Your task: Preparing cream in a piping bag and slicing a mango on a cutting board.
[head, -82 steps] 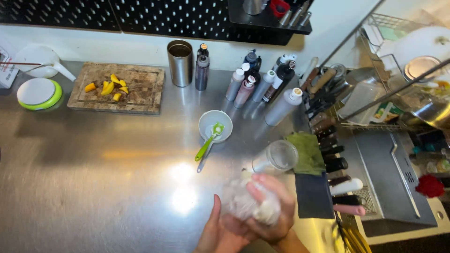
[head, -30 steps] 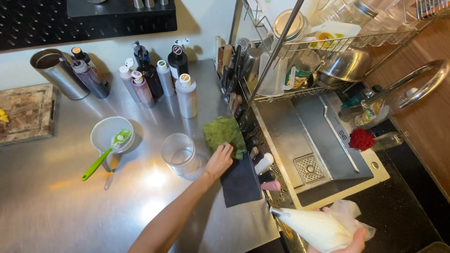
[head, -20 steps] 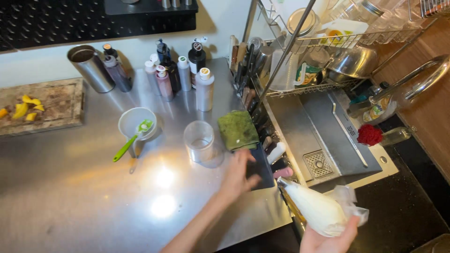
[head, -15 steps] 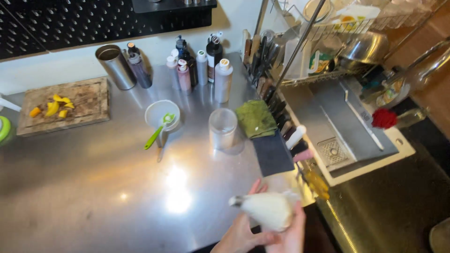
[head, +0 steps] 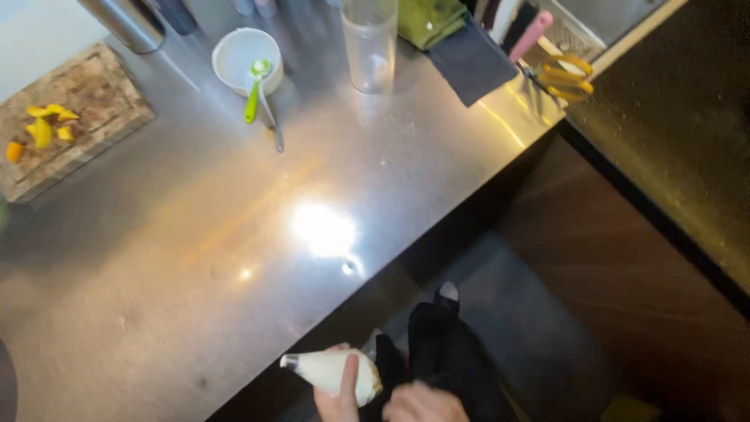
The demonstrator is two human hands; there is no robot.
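The person is holding a filled piping bag (head: 332, 369) low at the near edge of the steel counter (head: 195, 258), its narrow tip pointing left. The left hand (head: 341, 395) is closing around the fat middle of the bag, thumb lying over it. The right hand (head: 422, 402) is sitting just beside the twisted end; whether it is gripping cannot be told. The bag is looking soft and yielding, probably slippery plastic, so squeezing would push out filling; holding near the twisted top seems safest.

One head-worn camera looks steeply down over the steel counter (head: 234, 258) edge.
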